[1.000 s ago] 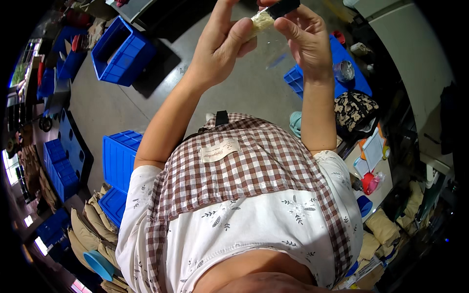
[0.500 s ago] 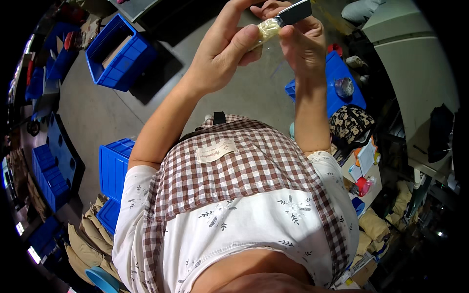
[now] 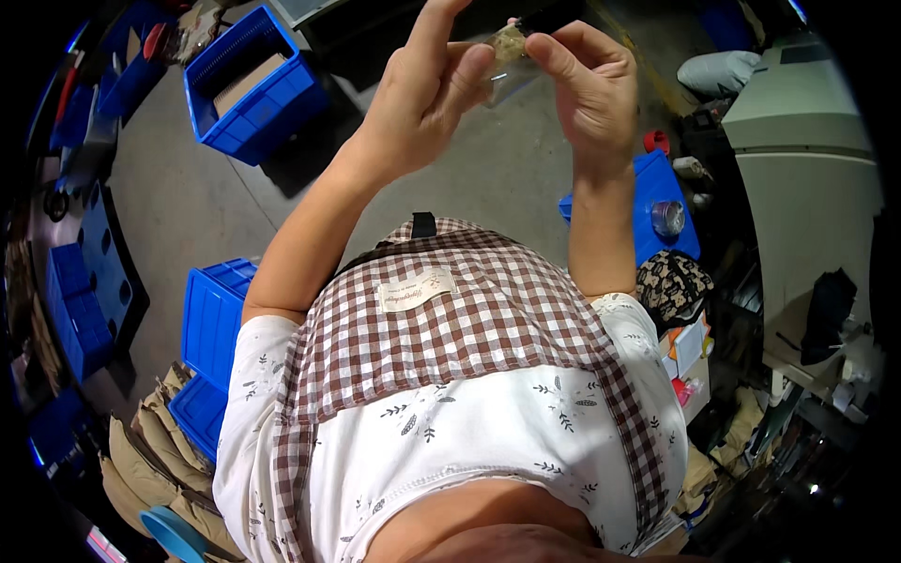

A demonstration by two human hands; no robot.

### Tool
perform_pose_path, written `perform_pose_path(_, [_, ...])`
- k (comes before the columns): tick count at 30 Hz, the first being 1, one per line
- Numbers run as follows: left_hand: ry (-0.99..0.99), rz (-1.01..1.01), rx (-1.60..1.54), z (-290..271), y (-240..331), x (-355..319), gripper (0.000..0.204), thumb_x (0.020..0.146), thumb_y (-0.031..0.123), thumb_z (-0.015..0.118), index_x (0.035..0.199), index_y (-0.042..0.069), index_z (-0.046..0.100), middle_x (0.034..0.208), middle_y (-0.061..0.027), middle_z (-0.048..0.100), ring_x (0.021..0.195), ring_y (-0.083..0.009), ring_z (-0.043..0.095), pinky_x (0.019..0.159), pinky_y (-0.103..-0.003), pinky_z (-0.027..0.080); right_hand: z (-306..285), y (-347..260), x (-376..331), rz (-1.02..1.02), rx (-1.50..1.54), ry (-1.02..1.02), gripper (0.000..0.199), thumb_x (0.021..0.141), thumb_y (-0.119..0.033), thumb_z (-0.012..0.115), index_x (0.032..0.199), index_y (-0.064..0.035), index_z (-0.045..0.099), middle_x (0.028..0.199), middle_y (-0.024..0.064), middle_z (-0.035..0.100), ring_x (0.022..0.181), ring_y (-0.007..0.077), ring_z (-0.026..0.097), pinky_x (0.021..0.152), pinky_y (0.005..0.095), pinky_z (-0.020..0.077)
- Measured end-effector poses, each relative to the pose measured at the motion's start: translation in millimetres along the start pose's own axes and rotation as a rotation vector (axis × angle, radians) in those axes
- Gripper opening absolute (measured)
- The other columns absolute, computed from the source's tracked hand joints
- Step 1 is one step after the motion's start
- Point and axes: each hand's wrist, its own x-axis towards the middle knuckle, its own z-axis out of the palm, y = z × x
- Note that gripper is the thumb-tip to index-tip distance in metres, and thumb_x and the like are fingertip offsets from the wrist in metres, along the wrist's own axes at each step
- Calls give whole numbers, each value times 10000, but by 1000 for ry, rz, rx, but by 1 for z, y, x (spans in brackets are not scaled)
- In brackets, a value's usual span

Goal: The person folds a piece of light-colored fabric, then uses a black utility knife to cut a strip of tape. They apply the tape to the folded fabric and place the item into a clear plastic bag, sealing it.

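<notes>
High in the view, in front of my chest, a small clear plastic bag [image 3: 510,43] with something yellowish in it is stretched between my two hands. My left hand [image 3: 413,108] pinches its left side with the thumb, one finger pointing up past the upper edge. On the other side my right hand [image 3: 596,89] grips it between thumb and bent fingers. A dark flat piece [image 3: 544,19] shows behind the right thumb, hard to make out against the dark background. Thin clear film hangs just below the thumbs.
A blue crate [image 3: 249,89] with cardboard inside stands on the grey floor at far left. Blue bins [image 3: 216,324] are beside my left arm. To the right are a blue lid [image 3: 643,230] bearing a clear jar [image 3: 667,218], a patterned bag [image 3: 674,286] and a pale machine [image 3: 798,188].
The dark flat piece, plainly seen before above the right thumb, is now mostly lost in shadow. My right hand has turned slightly and the clear film now hangs lower. The view has shifted a little.
</notes>
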Motion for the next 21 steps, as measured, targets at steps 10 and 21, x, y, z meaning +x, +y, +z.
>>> perform_pose_path(10, [3,-41,-179,-12,-19,4,543,1107,154,444,1595,49,231,1103,-42,545,640,-61,401,582,-217,361,12,-10,-1,72,-249,-59,267,886,-109,818,1121,-29,722,1011,41,751,934,94,691,863,241,538])
perform_pose_path(21, [55,-98,332,-6,-26,6,307,1087,127,492,1368,7,470,825,-42,564,711,-119,555,657,-270,488,27,-7,-7,-70,-527,17,155,922,-58,772,1061,-7,722,979,20,734,917,76,682,833,222,550])
